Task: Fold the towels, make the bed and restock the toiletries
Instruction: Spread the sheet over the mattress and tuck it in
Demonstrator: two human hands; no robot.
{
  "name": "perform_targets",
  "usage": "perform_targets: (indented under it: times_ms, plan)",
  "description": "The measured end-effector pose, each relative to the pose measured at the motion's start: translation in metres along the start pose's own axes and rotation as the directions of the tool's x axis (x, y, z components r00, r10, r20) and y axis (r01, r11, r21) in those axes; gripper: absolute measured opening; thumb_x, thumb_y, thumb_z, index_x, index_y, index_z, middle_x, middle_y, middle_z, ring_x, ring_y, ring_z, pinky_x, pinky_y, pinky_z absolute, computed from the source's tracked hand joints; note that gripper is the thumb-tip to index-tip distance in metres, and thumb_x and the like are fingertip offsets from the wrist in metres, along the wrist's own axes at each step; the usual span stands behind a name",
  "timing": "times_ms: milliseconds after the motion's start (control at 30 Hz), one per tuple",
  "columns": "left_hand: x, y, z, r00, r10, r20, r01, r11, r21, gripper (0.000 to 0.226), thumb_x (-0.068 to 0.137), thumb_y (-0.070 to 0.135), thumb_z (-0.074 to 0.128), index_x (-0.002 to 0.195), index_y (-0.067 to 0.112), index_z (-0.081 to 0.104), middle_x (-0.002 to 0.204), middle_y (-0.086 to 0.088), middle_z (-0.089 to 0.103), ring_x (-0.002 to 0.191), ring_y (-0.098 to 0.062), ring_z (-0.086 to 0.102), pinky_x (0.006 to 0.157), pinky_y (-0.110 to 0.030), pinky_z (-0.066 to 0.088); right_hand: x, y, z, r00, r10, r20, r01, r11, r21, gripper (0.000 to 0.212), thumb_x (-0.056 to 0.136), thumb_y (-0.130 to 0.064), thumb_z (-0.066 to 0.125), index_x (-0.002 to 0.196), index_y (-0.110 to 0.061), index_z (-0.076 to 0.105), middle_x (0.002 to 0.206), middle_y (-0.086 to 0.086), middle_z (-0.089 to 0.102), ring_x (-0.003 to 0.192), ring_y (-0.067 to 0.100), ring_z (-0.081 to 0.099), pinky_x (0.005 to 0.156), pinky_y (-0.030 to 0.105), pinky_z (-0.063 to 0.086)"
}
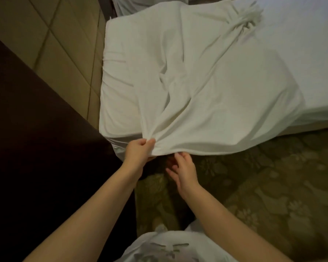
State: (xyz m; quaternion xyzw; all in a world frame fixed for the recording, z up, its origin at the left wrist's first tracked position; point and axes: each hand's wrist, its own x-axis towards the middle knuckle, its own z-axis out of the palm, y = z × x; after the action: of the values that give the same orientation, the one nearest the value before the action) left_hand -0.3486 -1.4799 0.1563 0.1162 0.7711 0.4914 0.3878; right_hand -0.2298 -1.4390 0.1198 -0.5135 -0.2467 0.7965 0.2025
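Note:
A loose white sheet (206, 87) lies rumpled across the corner of a white mattress (117, 95), its near edge hanging over the foot of the bed. My left hand (138, 152) grips a bunched fold of the sheet's near edge at the mattress corner. My right hand (184, 171) hovers just below that hanging edge with its fingers spread and relaxed, holding nothing; its fingertips are close to the fabric.
A dark wooden surface (36, 148) fills the left side, close against the bed corner. Tan floor tiles (55, 35) show beyond it. A patterned floral carpet (263, 186) covers the floor to the right. Another white bedding piece (150, 4) sits at the top.

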Motion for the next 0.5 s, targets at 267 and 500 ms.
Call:
perform_targets:
  times_ms: [267,500]
  plan:
    - [-0.009,-0.011,-0.011,0.998,-0.059,0.002,0.058,0.986,-0.155,0.020,0.097,0.016,0.051,0.096,0.002,0.066,0.090,-0.012,0.064,0.084,-0.023,0.061,0.064,-0.028,0.050,0.003,0.000,0.014,0.991,0.131,0.015,-0.131,0.964,0.230,0.014,0.098,-0.022,0.052,0.112,-0.019,0.051,0.107,0.005,0.059,0.100,0.024,0.056,0.086,0.041,0.046]
    - [-0.015,-0.021,-0.017,0.994,-0.105,-0.028,0.097,0.974,-0.206,0.021,0.098,0.019,0.049,0.092,0.006,0.065,0.098,-0.012,0.064,0.091,-0.024,0.062,0.076,-0.033,0.053,0.014,0.014,0.013,0.990,0.125,-0.063,-0.089,0.911,0.403,0.038,0.094,-0.013,0.057,0.130,-0.007,0.046,0.120,0.015,0.058,0.103,0.029,0.060,0.089,0.041,0.051]
